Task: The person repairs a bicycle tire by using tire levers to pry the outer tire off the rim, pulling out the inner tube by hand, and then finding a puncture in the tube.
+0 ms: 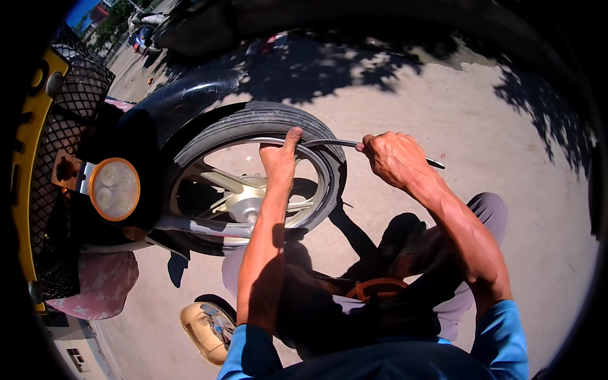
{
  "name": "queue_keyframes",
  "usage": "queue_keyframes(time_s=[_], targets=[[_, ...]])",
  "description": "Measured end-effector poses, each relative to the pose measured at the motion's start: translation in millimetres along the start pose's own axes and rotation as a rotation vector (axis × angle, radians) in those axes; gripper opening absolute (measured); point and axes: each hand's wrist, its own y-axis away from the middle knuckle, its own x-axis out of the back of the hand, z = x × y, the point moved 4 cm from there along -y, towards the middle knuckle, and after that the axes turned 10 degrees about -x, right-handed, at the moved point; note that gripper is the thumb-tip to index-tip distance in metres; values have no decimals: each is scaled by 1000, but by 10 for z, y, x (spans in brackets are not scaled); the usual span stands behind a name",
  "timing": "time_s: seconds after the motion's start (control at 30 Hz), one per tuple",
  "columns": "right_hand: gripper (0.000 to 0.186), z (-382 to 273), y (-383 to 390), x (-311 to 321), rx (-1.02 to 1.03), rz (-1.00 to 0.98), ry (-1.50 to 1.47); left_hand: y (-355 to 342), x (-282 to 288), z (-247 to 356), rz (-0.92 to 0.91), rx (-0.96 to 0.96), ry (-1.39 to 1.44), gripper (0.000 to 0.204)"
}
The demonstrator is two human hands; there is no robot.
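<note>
A motorbike's front wheel, with its black tyre [266, 117] and silver spoked rim [244, 199], stands before me. My left hand [280, 158] grips the tyre's edge at the top of the rim, thumb pressed up against the rubber. My right hand [391, 158] is closed around a thin metal tyre lever [335, 143]. The lever's tip is wedged under the tyre bead beside my left thumb, and its other end sticks out to the right past my fist.
Black mudguard [190, 95] arches over the wheel. A round headlamp [114, 189] and a black mesh basket [76, 95] sit at left. My knees and a beige sandal [206, 329] are below. Sandy ground [494, 126] with tree shadows stretches right; another motorbike [145, 31] is parked far back.
</note>
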Motion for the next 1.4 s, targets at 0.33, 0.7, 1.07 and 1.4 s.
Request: queue_keyframes(time_s=[0.33, 0.7, 1.07, 1.4], targets=[[21, -794, 732, -1672, -373, -744, -2150, 200, -160, 138, -232, 98, -46, 67], [32, -102, 1059, -2735, -159, -386, -497, 727, 296, 222, -280, -31, -595, 79], [91, -195, 113, -3096, -540, 52, -1452, 2638, 802, -580, -939, -130, -988, 37], [48, -373, 493, -3586, -709, 21, -1586, 2657, 1234, -707, -741, -319, -1081, 14]])
